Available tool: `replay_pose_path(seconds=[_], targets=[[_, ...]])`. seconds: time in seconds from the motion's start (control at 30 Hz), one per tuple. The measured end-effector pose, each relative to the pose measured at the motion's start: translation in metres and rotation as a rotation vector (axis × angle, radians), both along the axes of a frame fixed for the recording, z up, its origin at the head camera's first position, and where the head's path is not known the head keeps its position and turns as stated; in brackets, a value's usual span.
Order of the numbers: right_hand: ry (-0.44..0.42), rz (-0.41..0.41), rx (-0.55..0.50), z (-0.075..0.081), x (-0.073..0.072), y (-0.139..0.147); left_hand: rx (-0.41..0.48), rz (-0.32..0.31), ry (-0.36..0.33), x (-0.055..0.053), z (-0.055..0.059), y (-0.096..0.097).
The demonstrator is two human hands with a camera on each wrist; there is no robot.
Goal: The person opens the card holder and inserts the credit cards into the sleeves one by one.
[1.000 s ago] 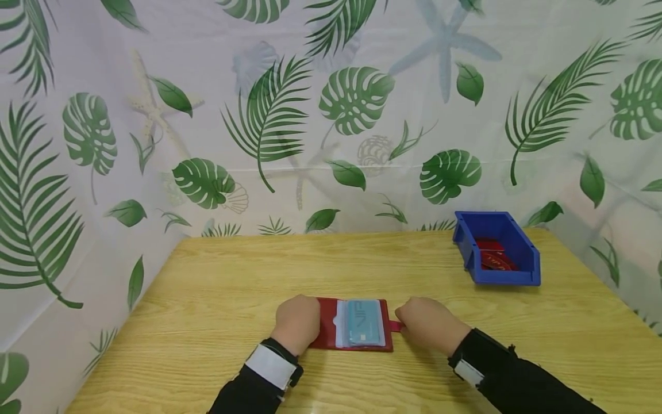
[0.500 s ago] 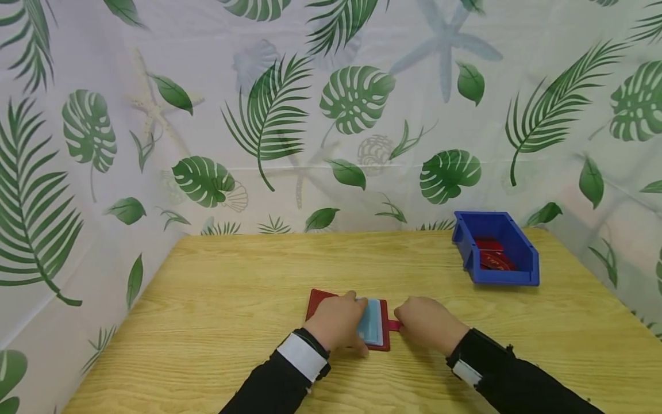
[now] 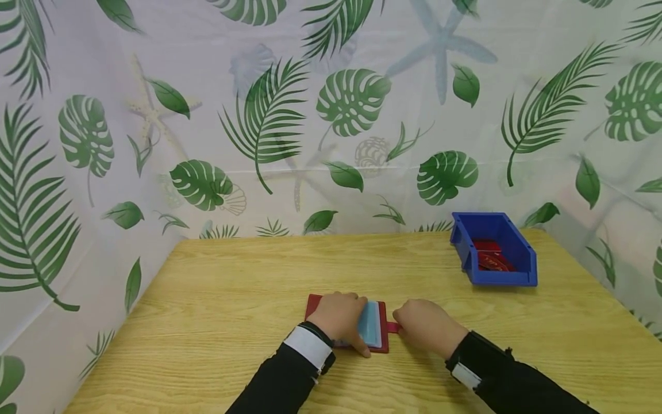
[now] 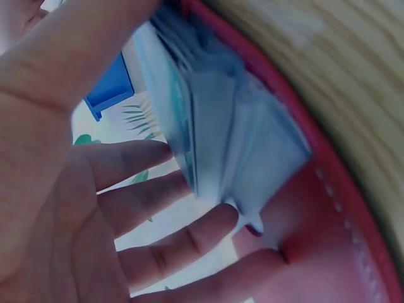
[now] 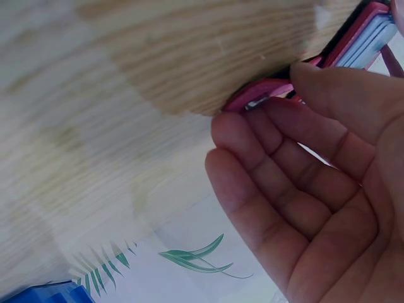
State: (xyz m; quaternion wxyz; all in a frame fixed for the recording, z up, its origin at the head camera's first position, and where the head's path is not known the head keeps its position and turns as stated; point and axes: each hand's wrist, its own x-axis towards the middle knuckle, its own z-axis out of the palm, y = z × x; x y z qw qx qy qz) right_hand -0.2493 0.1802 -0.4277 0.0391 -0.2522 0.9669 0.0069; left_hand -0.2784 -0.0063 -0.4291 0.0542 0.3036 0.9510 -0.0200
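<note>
Fingers [image 4: 183, 249] of the left hand [image 3: 337, 317] spread wide, I see, touching card sleeves [image 4: 265, 151]; to their right, the right hand [image 3: 426, 326] pinches a red strap [image 3: 393, 327].

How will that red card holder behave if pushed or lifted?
The red card holder likely won't roll, being flat rather than round. Its inner sleeves probably flop, as they visibly fan apart. Its strap seems bendy, curving at the right hand.

Right hand [image 3: 428, 325] on the strap [image 3: 392, 328], the card holder [image 3: 383, 328] just left of that grip, left hand [image 3: 338, 318] over it! Behind the grip and to its right sits the bin [image 3: 504, 278], cards [image 3: 493, 261] inside. Table [image 3: 248, 287] beneath, cloth [image 3: 310, 138] behind it all.
</note>
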Motion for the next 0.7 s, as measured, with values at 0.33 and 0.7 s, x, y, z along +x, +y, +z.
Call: replay_pose_path(seconds=[0.33, 0.7], targets=[[0.020, 0.007, 0.005, 0.002, 0.002, -0.001, 0.096, -0.011, -0.036, -0.005, -0.002, -0.010], [0.044, 0.026, 0.013, 0.001, 0.003, 0.001, 0.274, -0.025, -0.193, -0.009, -0.001, -0.027]])
